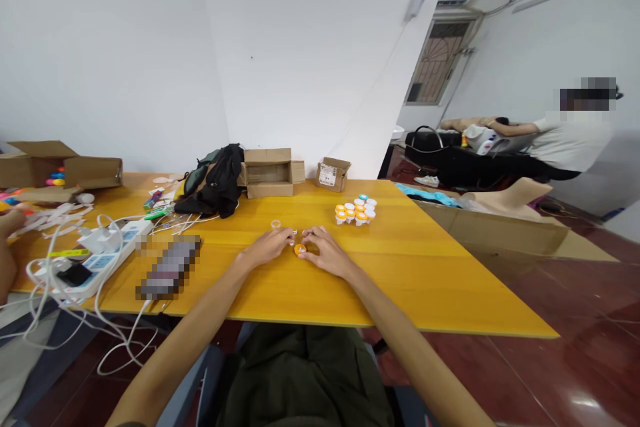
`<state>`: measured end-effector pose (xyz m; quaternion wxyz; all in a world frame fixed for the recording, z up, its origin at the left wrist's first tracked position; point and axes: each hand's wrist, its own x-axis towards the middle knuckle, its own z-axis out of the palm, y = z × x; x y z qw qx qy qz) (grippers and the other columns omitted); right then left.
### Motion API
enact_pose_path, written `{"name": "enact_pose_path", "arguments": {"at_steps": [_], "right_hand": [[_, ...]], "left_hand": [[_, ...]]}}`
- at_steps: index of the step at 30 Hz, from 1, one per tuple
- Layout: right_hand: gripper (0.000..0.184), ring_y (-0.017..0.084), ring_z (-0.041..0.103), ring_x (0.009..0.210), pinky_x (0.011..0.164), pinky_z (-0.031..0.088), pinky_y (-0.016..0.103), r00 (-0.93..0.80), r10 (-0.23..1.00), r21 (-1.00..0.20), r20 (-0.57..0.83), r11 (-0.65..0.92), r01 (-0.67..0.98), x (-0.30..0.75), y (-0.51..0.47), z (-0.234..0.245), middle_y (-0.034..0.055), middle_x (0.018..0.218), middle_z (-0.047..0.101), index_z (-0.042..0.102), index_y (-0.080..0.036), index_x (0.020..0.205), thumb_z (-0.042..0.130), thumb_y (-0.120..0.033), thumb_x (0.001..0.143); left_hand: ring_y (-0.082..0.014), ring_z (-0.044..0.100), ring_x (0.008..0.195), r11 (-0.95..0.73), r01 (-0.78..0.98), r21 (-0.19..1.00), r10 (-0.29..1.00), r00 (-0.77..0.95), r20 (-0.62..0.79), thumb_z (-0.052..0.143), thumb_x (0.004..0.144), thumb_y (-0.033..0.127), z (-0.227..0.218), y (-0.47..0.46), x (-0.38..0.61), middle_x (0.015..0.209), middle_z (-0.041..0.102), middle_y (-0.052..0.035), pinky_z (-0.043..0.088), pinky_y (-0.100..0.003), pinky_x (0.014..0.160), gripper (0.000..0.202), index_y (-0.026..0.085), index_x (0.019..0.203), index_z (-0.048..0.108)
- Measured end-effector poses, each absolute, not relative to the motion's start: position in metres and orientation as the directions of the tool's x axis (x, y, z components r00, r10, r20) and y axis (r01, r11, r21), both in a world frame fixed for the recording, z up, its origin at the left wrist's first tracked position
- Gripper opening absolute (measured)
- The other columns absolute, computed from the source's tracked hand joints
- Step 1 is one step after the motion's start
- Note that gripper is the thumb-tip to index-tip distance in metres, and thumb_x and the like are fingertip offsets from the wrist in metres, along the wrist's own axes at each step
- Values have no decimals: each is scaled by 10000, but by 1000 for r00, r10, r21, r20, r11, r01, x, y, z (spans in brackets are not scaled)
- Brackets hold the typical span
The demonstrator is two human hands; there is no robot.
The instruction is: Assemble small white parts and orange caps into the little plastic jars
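Item: small orange cap (pixel 300 250), on yellow table (pixel 425 280), between left hand (pixel 267 245) and right hand (pixel 325 252). Fingertips touched it; pinch or mere contact not discernible. Progress, judged: capped cluster (pixel 356 209) grouped nearby, apparently done; one piece in work. Clear ring (pixel 275 223) lay loose. Cap detail too small.

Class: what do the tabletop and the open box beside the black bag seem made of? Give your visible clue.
Tabletop: probably wood or wood-look laminate, smooth satin yellow with plank seams. Open box: cardboard, matt brown, with folded flaps.
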<state>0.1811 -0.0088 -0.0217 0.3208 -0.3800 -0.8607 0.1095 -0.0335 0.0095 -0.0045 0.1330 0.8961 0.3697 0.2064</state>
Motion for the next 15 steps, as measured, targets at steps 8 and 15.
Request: {"name": "enact_pose_path", "arguments": {"at_steps": [8,15], "right_hand": [[112,239,590,1016,925,460,440,-510,713,-420,481,698,580,182,-7,-24,70,1087,624,656,-240,898,721,-293,824],[100,231,580,993,896,469,413,-517,705,-419,485,706,570,181,-8,-22,63,1063,626,665,-242,889,721,-301,830]], "left_hand": [[-159,583,822,-691,469,550,706,602,373,397,974,224,-3,8,-26,860,625,-20,471,-292,834,172,207,914,558],[-167,581,864,-734,451,508,655,669,352,412,973,221,-3,3,-22,905,619,-32,456,-291,844,174,198,870,550]]}}
